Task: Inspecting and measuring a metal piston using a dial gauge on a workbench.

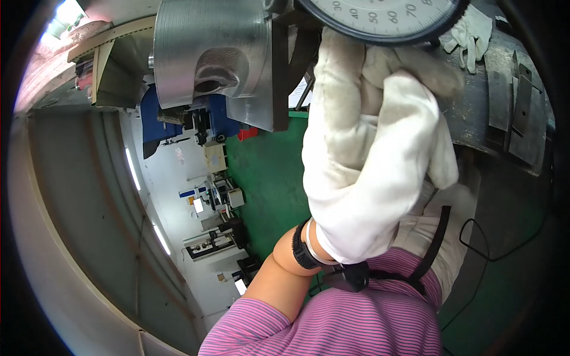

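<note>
My left hand (374, 142), in a white cloth glove, is raised at the middle of the head view. Its fingers are bent and reach up to the lower rim of a large round dial gauge (386, 21) with a black rim, cut off by the top edge. What they close on is hidden. Beside its fingertips, blurred gloved fingers (436, 74) show; I take them for my right hand, mostly hidden. Left of the dial, a shiny metal cylinder (178, 53) with a scooped recess and dark hole sits against a dark metal block (280, 77).
An empty white glove (475, 38) and several flat metal plates (516, 113) lie on a grey worktop (466, 113) at right. A black cable (490, 258) loops below them. Green floor (267, 172) and machines (217, 237) stretch away at left.
</note>
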Demonstrator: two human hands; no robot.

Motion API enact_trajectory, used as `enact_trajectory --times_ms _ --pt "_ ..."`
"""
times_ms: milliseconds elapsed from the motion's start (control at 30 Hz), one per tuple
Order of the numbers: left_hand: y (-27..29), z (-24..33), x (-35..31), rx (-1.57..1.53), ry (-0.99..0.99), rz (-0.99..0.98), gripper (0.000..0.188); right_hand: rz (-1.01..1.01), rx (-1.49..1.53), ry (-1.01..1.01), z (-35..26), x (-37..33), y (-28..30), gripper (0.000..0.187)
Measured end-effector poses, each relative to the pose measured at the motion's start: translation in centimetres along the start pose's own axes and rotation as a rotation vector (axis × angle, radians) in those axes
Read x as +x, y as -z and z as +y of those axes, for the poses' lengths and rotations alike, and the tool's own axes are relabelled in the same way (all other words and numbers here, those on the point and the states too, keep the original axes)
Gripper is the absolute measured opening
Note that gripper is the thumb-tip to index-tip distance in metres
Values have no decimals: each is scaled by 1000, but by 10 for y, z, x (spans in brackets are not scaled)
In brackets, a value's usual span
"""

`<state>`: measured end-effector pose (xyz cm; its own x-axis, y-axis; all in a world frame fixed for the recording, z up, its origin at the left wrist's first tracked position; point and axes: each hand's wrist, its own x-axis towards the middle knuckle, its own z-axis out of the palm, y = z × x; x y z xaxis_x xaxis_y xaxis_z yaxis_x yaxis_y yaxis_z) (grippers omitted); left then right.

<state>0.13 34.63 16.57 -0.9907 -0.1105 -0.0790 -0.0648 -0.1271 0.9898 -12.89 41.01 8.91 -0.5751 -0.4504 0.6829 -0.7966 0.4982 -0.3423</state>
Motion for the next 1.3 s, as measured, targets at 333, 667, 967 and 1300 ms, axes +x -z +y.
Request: enact_trajectory --times_ms 333,667,967,1300 --pt "14 -4 -1 -38 -25 -73 65 -23 -64 -3 6 6 8 30" --pt "5 7 -2 -2 74 13 72 -36 -81 -23 15 10 4 31" --pt "9 4 -6 -121 91 -10 75 -48 -66 -33 19 10 -7 31" --pt "16 -1 -1 -207 112 -76 68 -63 -75 -38 21 7 -12 31"
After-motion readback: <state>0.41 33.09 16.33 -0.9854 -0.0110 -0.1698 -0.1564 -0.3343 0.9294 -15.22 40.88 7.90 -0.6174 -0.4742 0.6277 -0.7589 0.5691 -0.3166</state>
